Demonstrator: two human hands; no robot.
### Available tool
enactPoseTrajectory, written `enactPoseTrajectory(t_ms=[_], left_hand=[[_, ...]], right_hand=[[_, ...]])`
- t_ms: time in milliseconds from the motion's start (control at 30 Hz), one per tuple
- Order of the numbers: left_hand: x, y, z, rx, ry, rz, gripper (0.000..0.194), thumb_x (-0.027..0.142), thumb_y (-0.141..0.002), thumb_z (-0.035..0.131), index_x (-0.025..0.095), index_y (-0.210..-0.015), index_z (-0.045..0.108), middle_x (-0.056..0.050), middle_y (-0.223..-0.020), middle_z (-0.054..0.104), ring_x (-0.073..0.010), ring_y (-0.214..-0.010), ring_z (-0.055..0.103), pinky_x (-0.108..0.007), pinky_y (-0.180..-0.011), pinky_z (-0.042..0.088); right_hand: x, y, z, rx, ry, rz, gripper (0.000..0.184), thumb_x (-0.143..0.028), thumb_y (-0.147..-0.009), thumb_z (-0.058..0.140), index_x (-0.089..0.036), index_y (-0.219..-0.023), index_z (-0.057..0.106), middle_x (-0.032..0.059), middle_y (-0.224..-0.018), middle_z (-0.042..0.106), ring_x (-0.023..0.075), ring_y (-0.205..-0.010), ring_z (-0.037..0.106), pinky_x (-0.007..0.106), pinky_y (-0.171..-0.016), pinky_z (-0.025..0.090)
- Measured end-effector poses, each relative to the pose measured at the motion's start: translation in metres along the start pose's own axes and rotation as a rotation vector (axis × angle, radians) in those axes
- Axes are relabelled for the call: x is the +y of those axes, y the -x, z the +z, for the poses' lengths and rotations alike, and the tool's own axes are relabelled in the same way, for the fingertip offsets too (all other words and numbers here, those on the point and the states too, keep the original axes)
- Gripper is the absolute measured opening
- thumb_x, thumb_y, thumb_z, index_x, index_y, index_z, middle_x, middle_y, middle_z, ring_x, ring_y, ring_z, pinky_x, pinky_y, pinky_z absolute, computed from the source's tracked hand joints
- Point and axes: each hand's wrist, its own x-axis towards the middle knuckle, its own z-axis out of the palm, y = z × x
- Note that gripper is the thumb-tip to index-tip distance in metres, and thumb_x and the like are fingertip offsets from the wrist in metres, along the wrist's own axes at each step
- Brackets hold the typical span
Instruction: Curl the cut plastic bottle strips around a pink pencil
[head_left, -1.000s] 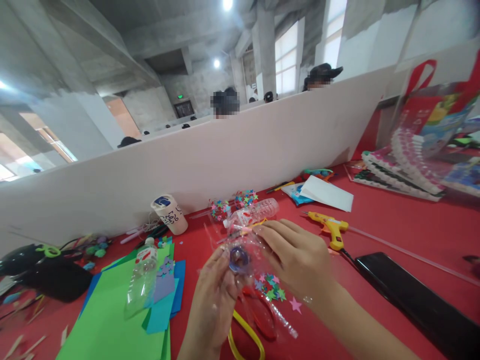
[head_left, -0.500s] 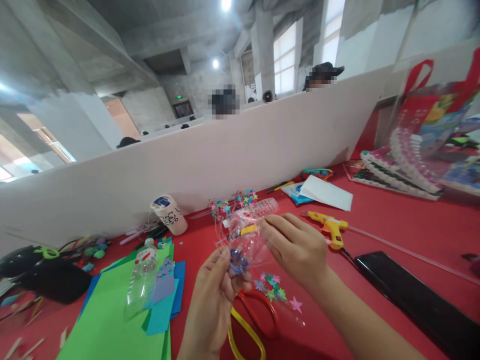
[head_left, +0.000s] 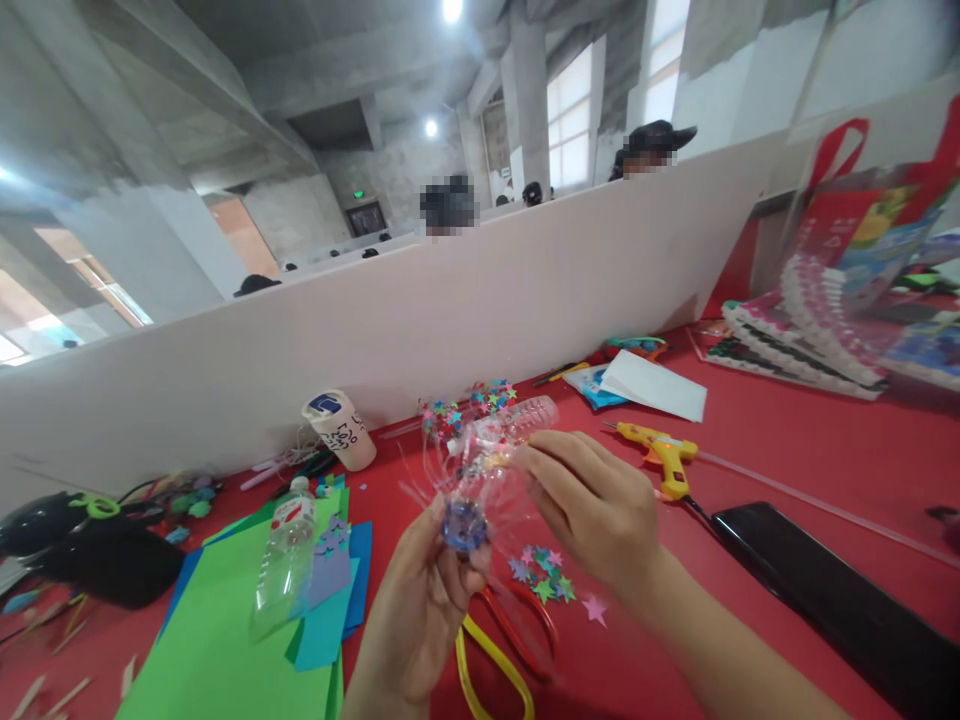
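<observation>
My left hand (head_left: 420, 610) is closed on the blue-capped end (head_left: 464, 524) of a clear cut plastic bottle piece (head_left: 472, 480) whose strips fan upward. My right hand (head_left: 592, 505) pinches one of those clear strips at the piece's right side, fingers pressed together. Both hands hover above a red table (head_left: 780, 450). Under them lie red and yellow scissors (head_left: 510, 640) and several small coloured foam stars (head_left: 551, 580).
A clear bottle (head_left: 285, 560) lies on green and blue paper sheets (head_left: 217, 640) at the left. A second bottle (head_left: 525, 415), a white cup (head_left: 341, 430), a yellow glue gun (head_left: 664, 455), white paper (head_left: 652, 385) and a black phone (head_left: 832, 590) surround the hands. A white partition (head_left: 450, 310) stands behind, people beyond it.
The bottle piece has been turned and raised a little; its blue cap now faces me lower in my left fingers. My right hand shifted slightly along the strips.
</observation>
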Motion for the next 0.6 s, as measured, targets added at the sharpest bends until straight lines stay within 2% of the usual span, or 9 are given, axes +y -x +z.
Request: enactPoseTrajectory(t_ms=[133, 267, 367, 467, 600], left_hand=[[0.008, 0.004, 0.004, 0.072, 0.049, -0.107, 0.039, 0.017, -0.095, 0.027, 0.012, -0.071, 0.057, -0.002, -0.052, 0.062, -0.0058, -0.034, 0.054, -0.01, -0.032, 0.043], [0.006, -0.006, -0.012, -0.046, 0.082, -0.135, 0.043, 0.022, -0.096, 0.025, 0.01, -0.073, 0.059, -0.005, -0.054, 0.063, -0.0069, -0.036, 0.056, -0.011, -0.031, 0.043], [0.003, -0.017, -0.027, -0.14, 0.134, -0.088, 0.045, 0.02, -0.096, 0.024, 0.01, -0.074, 0.062, -0.007, -0.06, 0.066, -0.0083, -0.044, 0.06, -0.012, -0.039, 0.049], [0.003, -0.024, -0.034, -0.221, 0.146, -0.076, 0.045, 0.019, -0.095, 0.025, 0.01, -0.074, 0.063, -0.007, -0.064, 0.067, -0.0087, -0.046, 0.061, -0.014, -0.042, 0.052], [0.008, -0.024, -0.03, -0.197, 0.134, -0.102, 0.047, 0.021, -0.096, 0.023, 0.009, -0.075, 0.063, -0.007, -0.06, 0.065, -0.0075, -0.042, 0.059, -0.012, -0.038, 0.049]], right_hand=[[0.0, -0.005, -0.006, -0.062, -0.082, 0.105, 0.013, -0.01, -0.087, 0.049, -0.015, -0.092, 0.06, 0.0077, -0.087, 0.065, 0.0158, -0.081, 0.06, 0.027, -0.071, 0.05], [0.001, -0.009, -0.009, -0.137, -0.224, 0.23, 0.012, -0.012, -0.088, 0.049, -0.016, -0.089, 0.06, 0.0061, -0.085, 0.063, 0.0142, -0.078, 0.06, 0.025, -0.069, 0.05], [0.001, -0.008, -0.007, -0.147, -0.189, 0.207, 0.014, -0.013, -0.089, 0.047, -0.015, -0.087, 0.06, 0.0069, -0.084, 0.064, 0.0152, -0.077, 0.06, 0.027, -0.069, 0.051], [0.0, -0.007, -0.004, -0.152, -0.144, 0.184, 0.016, -0.013, -0.089, 0.046, -0.014, -0.085, 0.061, 0.0084, -0.084, 0.065, 0.0169, -0.078, 0.061, 0.028, -0.071, 0.051], [-0.001, -0.008, -0.003, -0.149, -0.159, 0.187, 0.016, -0.012, -0.088, 0.047, -0.013, -0.083, 0.062, 0.0087, -0.082, 0.065, 0.0166, -0.076, 0.062, 0.027, -0.07, 0.051]])
